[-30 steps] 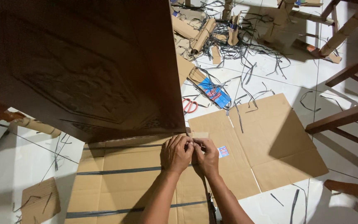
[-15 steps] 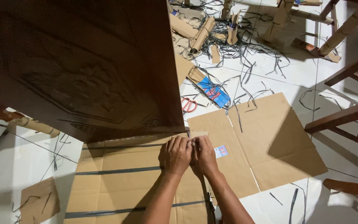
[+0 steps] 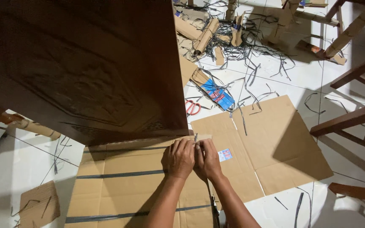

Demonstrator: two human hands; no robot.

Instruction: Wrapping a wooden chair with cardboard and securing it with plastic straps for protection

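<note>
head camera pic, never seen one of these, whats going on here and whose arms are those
The camera sits on a person's head and looks down, so the two bare arms coming up from the bottom edge are that person's own. The left hand and right hand are pressed side by side on a cardboard-wrapped package bound with dark straps. Their fingers meet at its top edge, pinching something thin and dark; what it is cannot be told. A dark carved wooden panel leans over the package. On the white tiled floor lie a flattened cardboard box, red-handled scissors and many cut strap pieces.
</note>
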